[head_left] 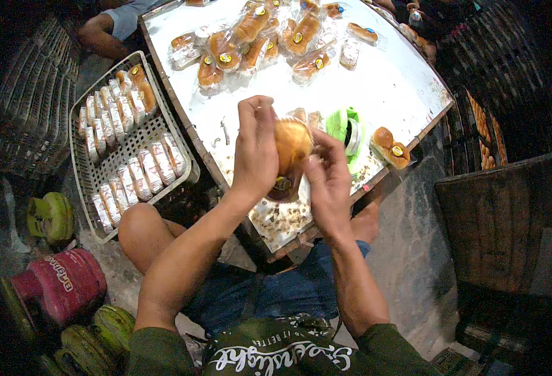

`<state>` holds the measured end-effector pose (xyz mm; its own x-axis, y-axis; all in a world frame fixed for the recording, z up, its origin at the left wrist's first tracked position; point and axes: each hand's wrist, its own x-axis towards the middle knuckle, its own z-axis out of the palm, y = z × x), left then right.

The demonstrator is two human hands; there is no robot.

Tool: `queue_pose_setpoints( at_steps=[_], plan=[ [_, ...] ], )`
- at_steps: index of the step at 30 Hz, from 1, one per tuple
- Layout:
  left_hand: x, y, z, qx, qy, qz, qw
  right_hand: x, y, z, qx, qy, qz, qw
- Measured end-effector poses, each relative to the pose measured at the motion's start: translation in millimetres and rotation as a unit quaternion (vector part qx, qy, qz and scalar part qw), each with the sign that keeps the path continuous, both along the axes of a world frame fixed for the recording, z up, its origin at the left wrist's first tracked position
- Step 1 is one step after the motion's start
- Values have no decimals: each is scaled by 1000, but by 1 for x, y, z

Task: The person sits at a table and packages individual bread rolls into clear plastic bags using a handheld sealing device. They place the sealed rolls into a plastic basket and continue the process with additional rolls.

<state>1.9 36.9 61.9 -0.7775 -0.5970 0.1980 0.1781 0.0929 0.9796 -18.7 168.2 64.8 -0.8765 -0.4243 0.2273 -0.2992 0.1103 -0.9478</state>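
Both of my hands hold one golden bread bun in a clear plastic bag above the near corner of a white table. My left hand grips the bag's left side with the fingers curled over the top. The fingers of my right hand pinch the bag's right edge and lower end. A green tape dispenser sits on the table just right of my hands. One wrapped bun lies beyond it near the table's right edge.
Several wrapped buns are piled at the table's far side. A white plastic crate on my left holds rows of packed buns. Pink and green gas cylinders stand at lower left. Another person's arm shows at top left.
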Motion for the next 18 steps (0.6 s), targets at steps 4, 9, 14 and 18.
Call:
queue_pose_setpoints(
  at_steps=[4, 9, 14, 18],
  plan=[
    [25, 12, 6, -261, 109, 0, 959, 8, 4, 35, -99, -30, -72, 992],
    [26, 27, 5, 41, 52, 18, 998, -2, 13, 5, -146, 10, -111, 983],
    [28, 43, 2, -4, 24, 93, 995, 27, -1, 36, -192, -112, -159, 962],
    [40, 55, 2, -112, 79, -20, 990, 15, 8, 29, -216, -123, -99, 964]
  ],
)
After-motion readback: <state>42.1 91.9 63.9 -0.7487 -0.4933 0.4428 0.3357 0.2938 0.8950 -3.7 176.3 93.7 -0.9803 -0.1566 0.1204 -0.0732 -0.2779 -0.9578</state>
